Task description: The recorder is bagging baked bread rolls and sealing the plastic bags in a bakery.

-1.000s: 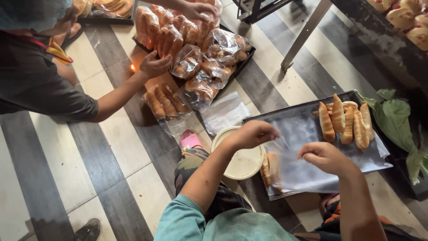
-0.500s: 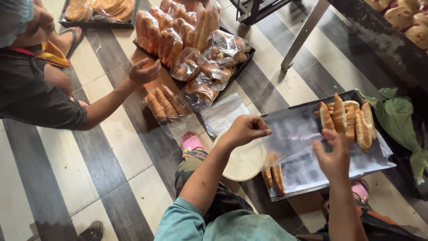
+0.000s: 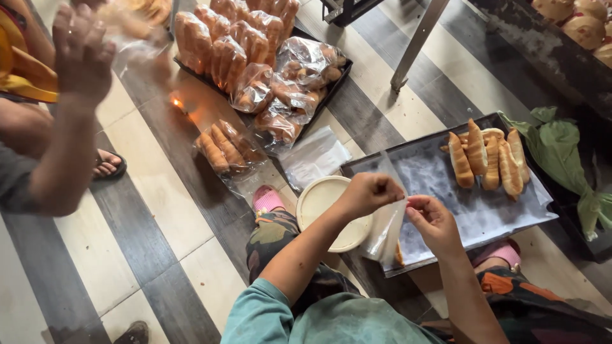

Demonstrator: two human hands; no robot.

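Note:
My left hand (image 3: pixel 370 193) and my right hand (image 3: pixel 435 220) both pinch the top edge of a clear plastic bag (image 3: pixel 386 232) that hangs between them, above the near left corner of a dark baking tray (image 3: pixel 446 191). A bread roll shows at the bottom of the bag. Several long golden bread rolls (image 3: pixel 488 159) lie at the tray's far end on its grey liner. A round cream lid or plate (image 3: pixel 322 204) sits on the floor just left of the tray, under my left forearm.
A second tray (image 3: pixel 319 95) at the back holds several bagged rolls. One filled bag (image 3: pixel 226 150) and a stack of clear bags (image 3: pixel 315 156) lie on the striped tile floor. Another person's raised hand (image 3: pixel 80 51) holds a bag at far left. A small flame (image 3: pixel 175 102) burns on the floor. Green leaves (image 3: pixel 561 159) lie right.
My hands have come together over the tray's near corner and now hold the bag's mouth between them. The other person's hand has risen up to the left with a bag.

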